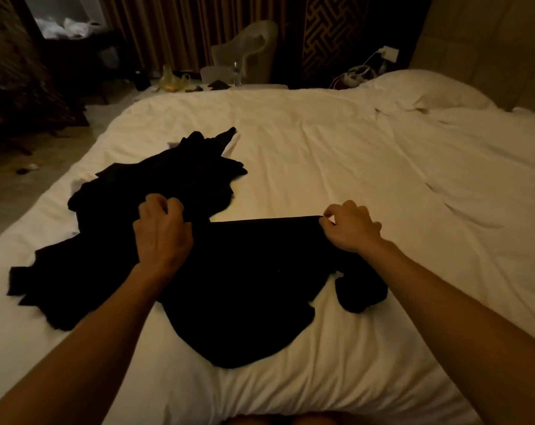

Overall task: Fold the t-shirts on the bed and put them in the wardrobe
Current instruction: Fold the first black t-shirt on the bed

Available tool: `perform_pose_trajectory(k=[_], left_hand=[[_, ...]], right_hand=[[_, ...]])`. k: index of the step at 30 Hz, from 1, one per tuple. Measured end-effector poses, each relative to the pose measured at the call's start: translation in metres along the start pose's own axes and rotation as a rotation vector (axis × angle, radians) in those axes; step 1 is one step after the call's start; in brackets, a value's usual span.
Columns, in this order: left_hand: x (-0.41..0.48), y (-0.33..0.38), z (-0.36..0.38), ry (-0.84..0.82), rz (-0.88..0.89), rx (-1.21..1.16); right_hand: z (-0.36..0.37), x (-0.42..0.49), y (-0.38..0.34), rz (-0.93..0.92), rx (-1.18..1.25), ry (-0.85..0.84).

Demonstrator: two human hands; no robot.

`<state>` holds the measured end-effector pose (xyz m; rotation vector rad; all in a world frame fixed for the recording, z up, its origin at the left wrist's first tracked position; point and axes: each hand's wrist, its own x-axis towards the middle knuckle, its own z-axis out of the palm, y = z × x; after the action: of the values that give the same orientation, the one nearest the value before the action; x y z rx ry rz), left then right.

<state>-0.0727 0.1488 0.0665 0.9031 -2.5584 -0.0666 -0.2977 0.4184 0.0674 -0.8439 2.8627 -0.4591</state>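
Black cloth t-shirt (244, 286) lies spread on the near middle of the wide white-sheeted bed (321, 142). Its far edge runs straight and taut between our two hands, which sit apart at its ends. Right hand (349, 230) pinches the right end, thumb against forefinger. Left hand (163, 231) has its fingers curled into black cloth at the left end; the dark blurs where shirt stops and heap begins.

The near hem curves toward us, and one sleeve bunches just below the right wrist. There is open sheet to the right and beyond the taut edge, up to the plump white pillow (428, 90). The left is crowded: a rumpled heap of black garments (168, 179) touches the shirt and reaches near the bed's left edge.

The shirt is uniformly dark, its seams unreadable in the dim light. Past the far side stands a pale curved armchair (251, 50) before brown pleated curtains (168, 26).
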Motion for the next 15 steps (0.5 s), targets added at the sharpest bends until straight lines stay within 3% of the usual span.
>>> perform_pose_trajectory(k=[2, 3, 5, 7, 9, 15], left_hand=[[0.003, 0.010, 0.020, -0.117, 0.130, -0.155], [0.004, 0.014, 0.032, -0.259, 0.201, -0.223], [0.003, 0.019, 0.054, -0.567, 0.299, -0.245], [-0.002, 0.017, 0.074, -0.739, 0.306, -0.167], [-0.008, 0.006, 0.091, -0.787, 0.247, -0.095], [-0.008, -0.013, 0.107, -0.699, 0.078, -0.168]], right_hand=[[0.023, 0.004, -0.002, -0.070, -0.048, 0.154], [0.033, 0.007, -0.001, -0.145, 0.000, 0.130], [0.050, 0.012, 0.000, -0.279, 0.074, -0.110], [0.063, 0.016, 0.004, -0.347, 0.024, -0.340], [0.074, 0.021, 0.013, -0.287, -0.017, -0.403], [0.088, 0.037, 0.024, -0.102, 0.038, -0.311]])
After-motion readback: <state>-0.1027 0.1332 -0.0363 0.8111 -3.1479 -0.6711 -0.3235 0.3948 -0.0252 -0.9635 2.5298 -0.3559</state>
